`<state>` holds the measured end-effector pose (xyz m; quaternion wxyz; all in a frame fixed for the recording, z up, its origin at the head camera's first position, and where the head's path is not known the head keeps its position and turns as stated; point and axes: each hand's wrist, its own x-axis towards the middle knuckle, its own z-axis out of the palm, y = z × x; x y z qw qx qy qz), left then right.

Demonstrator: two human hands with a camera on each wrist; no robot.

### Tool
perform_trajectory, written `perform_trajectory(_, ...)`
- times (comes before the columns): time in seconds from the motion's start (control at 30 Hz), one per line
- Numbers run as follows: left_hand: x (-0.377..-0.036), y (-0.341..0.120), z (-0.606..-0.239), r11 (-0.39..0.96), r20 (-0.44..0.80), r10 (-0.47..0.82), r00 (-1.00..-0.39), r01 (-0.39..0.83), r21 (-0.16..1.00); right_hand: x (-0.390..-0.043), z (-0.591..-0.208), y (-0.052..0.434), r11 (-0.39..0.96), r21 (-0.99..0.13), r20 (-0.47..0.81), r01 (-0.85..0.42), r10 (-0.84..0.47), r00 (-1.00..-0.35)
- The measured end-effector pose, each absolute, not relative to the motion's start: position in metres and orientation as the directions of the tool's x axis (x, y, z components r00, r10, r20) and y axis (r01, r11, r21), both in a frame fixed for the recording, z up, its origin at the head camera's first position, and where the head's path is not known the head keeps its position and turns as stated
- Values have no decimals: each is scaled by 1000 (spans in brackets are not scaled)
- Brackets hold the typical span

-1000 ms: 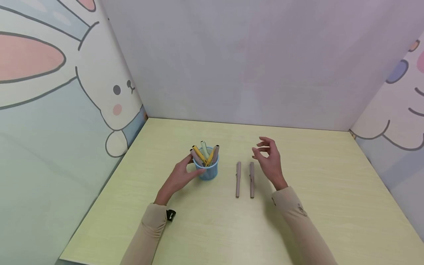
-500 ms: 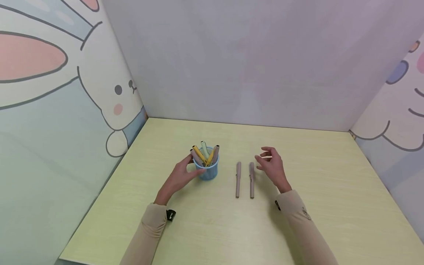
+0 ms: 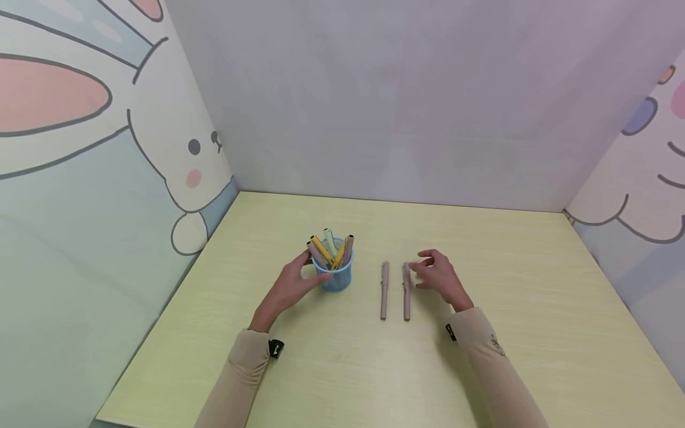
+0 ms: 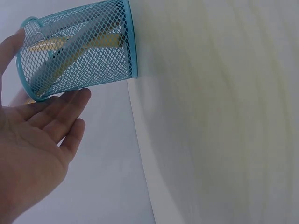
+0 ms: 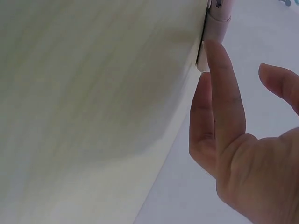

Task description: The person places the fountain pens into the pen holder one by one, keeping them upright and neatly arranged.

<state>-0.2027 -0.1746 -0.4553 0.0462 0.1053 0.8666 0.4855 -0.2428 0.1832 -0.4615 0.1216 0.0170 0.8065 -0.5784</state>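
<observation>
My left hand [image 3: 289, 286] holds a blue mesh pen holder [image 3: 336, 283] at its left side, thumb at the near rim and fingers round the back. Upright in the holder lean several pens: yellow, pale green and mauve. To its right, two capped mauve pens lie side by side on the table, a left pen [image 3: 385, 292] and a right pen [image 3: 407, 302]. My right hand [image 3: 440, 277] hovers at the upper end of the right pen, fingers apart and loosely bent. In the right wrist view a fingertip is close by a mauve pen [image 5: 218, 28]; contact is unclear.
The pale yellow table [image 3: 508, 267] meets a plain light wall [image 3: 401, 107] at the back. Side panels with cartoon animals, such as a white rabbit [image 3: 171, 137] on the left, border it.
My right hand has come down and nearer to me, to the upper end of the right pen. My left hand and the pen holder have stayed put.
</observation>
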Motion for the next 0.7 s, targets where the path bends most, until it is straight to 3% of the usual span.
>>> perform_trajectory(0.7,-203,-175,-456,512,24,221,-975,137,848,-245,-464,175,370,-901,-302,225,-163,-939)
